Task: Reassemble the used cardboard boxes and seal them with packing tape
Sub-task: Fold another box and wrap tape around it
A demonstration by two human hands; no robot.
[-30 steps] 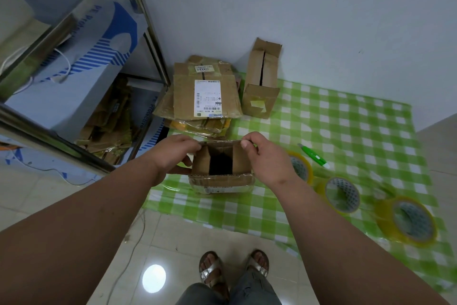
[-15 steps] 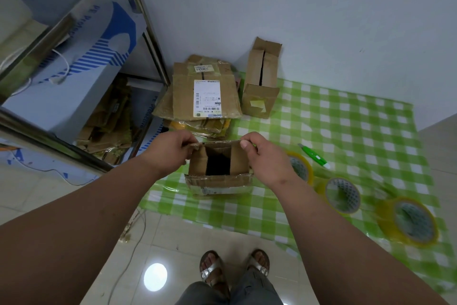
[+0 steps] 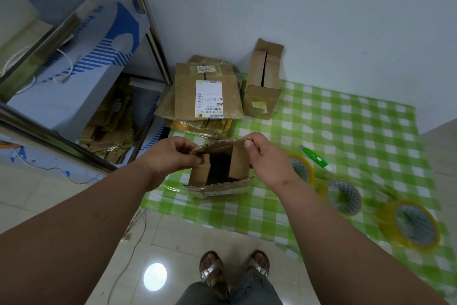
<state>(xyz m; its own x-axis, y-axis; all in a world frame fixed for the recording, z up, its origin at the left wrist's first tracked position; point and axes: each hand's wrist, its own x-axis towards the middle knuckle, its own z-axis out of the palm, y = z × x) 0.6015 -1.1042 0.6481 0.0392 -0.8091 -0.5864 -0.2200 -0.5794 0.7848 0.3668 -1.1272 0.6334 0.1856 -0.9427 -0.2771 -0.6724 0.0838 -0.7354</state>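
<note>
cardboard box (image 3: 218, 168), small and brown, sits near the front edge of the green-and-white checked plastic sheet (image 3: 346, 131), its open mouth facing up toward the camera and showing a dark inside. two short inner flaps are folded partway in, one on each side of the gap. the far flap arches over the opening with a torn, ragged edge; the near flap lies folded outward and down, showing corrugated fluting along its rim.

going by size: the metal shelf rack (image 3: 81, 32) fills the left, with a white-and-blue printed carton (image 3: 81, 77) on it and cardboard scraps beneath. the glossy sheet spreads over the pale tiled floor (image 3: 173, 243), with much bare room on its right half. a stack of flattened boxes (image 3: 205, 94), the top one bearing a white shipping label, lies beyond the open box by the wall. an upright narrow box (image 3: 263, 79) stands just beside the stack, its long axis vertical and its flaps split by a dark seam. three rolls of yellowish packing tape (image 3: 409, 225) lie in a row to the right, and a green utility knife (image 3: 315, 157) rests near the farthest roll.

left hand (image 3: 170, 156) pinches the left inner flap between thumb and fingers. right hand (image 3: 267, 158) pinches the right end of the far flap.
</note>
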